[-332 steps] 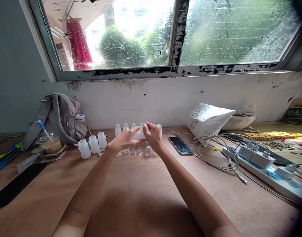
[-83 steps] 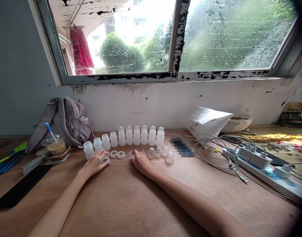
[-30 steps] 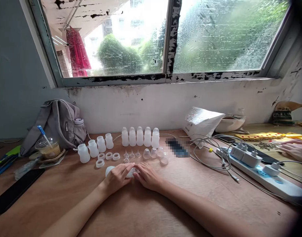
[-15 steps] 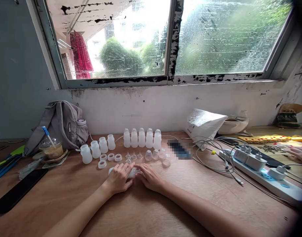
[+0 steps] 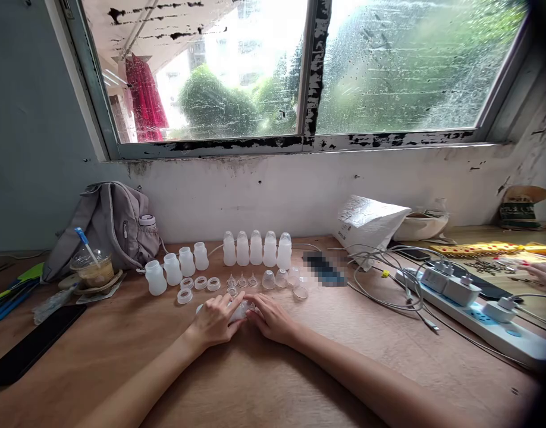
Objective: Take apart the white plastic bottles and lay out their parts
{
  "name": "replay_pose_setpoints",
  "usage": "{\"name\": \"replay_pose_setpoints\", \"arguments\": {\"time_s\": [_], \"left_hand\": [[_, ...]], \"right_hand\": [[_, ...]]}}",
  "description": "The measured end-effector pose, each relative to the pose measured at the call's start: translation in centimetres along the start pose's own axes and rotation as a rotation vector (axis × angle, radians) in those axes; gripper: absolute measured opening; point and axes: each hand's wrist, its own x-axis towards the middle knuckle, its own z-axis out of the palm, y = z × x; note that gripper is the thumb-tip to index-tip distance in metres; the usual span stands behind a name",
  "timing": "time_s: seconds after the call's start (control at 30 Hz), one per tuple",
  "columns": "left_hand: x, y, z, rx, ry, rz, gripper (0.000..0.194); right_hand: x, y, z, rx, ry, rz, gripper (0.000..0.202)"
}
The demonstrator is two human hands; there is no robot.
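Note:
A translucent white baby bottle (image 5: 241,311) lies on its side on the wooden table, largely hidden by my hands. Wrapped over its body is my left hand (image 5: 214,321), closed. My right hand (image 5: 270,320) closes its fingertips around the bottle's right end; the exact part it pinches is hidden. Just beyond the hands lie several clear bottle nipples (image 5: 242,281), with clear caps (image 5: 269,280) to their right and white collar rings (image 5: 201,283) to their left. Open bottles (image 5: 156,278) stand at the left, and a row of capped bottles (image 5: 256,248) stands behind.
A drink cup (image 5: 93,267), a backpack (image 5: 107,226) and a black phone-like slab (image 5: 34,345) occupy the left. Rightward are a pixelated dark object (image 5: 324,269), loose cables (image 5: 389,279), a power strip (image 5: 473,315) and a white pouch (image 5: 371,223). Another person's hand (image 5: 543,272) shows at the far right.
My hands stay on the bottle, with only a slight shift of the fingers. The other person's hand at the far right has moved a little.

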Motion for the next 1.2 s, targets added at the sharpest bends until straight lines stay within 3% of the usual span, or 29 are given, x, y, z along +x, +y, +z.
{"name": "replay_pose_setpoints", "arguments": {"time_s": [0.53, 0.9, 1.2], "left_hand": [[0.2, 0.4, -0.4, -0.104, 0.024, -0.069, 0.05], [0.5, 0.6, -1.1, -0.159, -0.037, -0.153, 0.044], [0.4, 0.5, -1.4, -0.193, -0.055, -0.202, 0.057]], "right_hand": [[0.0, 0.8, 0.6, 0.064, 0.035, 0.0, 0.034], [0.1, 0.9, 1.2, 0.179, 0.135, -0.003, 0.031], [0.2, 0.7, 0.8, 0.215, 0.119, -0.013, 0.03]]}}
